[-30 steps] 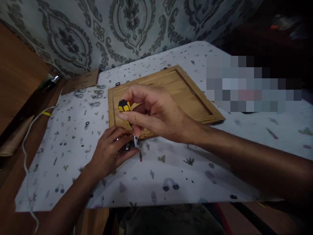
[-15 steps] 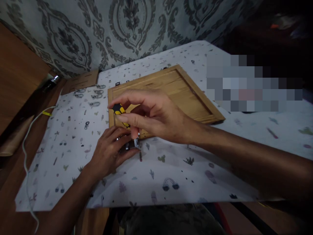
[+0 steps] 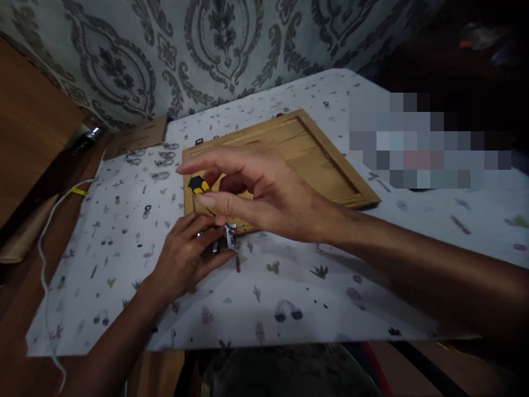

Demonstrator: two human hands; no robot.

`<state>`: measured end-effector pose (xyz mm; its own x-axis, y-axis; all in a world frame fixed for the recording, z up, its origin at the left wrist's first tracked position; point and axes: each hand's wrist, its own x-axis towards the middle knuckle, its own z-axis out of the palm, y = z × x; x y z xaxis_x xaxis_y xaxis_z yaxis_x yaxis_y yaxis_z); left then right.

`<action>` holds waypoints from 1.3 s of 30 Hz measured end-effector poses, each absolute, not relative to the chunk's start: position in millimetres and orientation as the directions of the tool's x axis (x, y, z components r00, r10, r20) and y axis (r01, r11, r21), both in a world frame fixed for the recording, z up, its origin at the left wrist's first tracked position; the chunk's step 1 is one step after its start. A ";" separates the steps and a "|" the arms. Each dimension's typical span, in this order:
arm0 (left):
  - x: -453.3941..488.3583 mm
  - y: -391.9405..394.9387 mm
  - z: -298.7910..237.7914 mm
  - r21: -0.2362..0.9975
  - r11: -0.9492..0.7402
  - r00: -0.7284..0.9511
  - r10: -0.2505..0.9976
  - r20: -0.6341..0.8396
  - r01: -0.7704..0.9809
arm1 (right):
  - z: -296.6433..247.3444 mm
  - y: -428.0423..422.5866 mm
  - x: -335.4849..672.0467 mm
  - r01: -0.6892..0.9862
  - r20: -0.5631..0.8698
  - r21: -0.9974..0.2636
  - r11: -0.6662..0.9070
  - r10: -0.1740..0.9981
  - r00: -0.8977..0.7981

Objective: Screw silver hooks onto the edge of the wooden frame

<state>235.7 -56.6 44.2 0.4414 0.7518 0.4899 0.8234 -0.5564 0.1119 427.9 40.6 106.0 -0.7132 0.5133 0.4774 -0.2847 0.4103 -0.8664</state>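
Note:
A black and yellow screwdriver handle is held between the thumb and fingers of my right hand, with the index finger stretched out past it. Its lower end points down at a shiny metal hinge. My left hand grips that hinge at the near left corner of a wooden cabinet door, which lies flat on the table. My left fingers hide part of the hinge, and the screwdriver's tip is hard to make out.
Several metal hinge parts lie beyond my left hand, by a piece of cardboard. A white cable with a yellow tag runs down the left side. The table has a patterned white cloth. A patterned wall rises behind.
My right index finger has lifted and straightened away from the top of the screwdriver handle. My lower right fingers have shifted up, showing more of the hinge. My left hand stays put.

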 end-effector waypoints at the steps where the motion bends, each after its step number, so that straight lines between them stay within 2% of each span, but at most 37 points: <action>1: 235.8 -56.7 44.3 0.109 -0.557 0.443 0.751 0.490 0.824 | 105.9 40.7 427.9 -0.292 0.479 -0.865 0.407 0.502 -0.719; 6: 235.5 -57.1 43.4 0.125 -0.550 0.430 0.758 0.491 0.826 | 105.5 40.8 427.4 -0.316 0.477 -0.872 0.373 0.510 -0.716; 12: 236.5 -56.7 43.1 0.136 -0.550 0.421 0.755 0.503 0.824 | 106.4 41.3 428.8 -0.268 0.432 -0.893 0.362 0.520 -0.737; 17: 237.0 -56.7 44.0 0.103 -0.549 0.434 0.749 0.501 0.829 | 106.2 41.3 428.3 -0.298 0.464 -0.873 0.386 0.471 -0.750; 29: 235.8 -55.7 42.9 0.117 -0.566 0.440 0.740 0.509 0.816 | 102.6 42.5 425.3 -0.318 0.506 -0.854 0.411 0.520 -0.688; 39: 235.8 -56.5 42.1 0.094 -0.556 0.436 0.736 0.518 0.826 | 106.2 41.8 427.2 -0.299 0.447 -0.888 0.350 0.501 -0.741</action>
<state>235.8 -56.5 42.1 0.4361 0.7360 0.5179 0.8260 -0.5557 0.0942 427.2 41.8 106.2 -0.7407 0.5015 0.4471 -0.2990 0.3500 -0.8878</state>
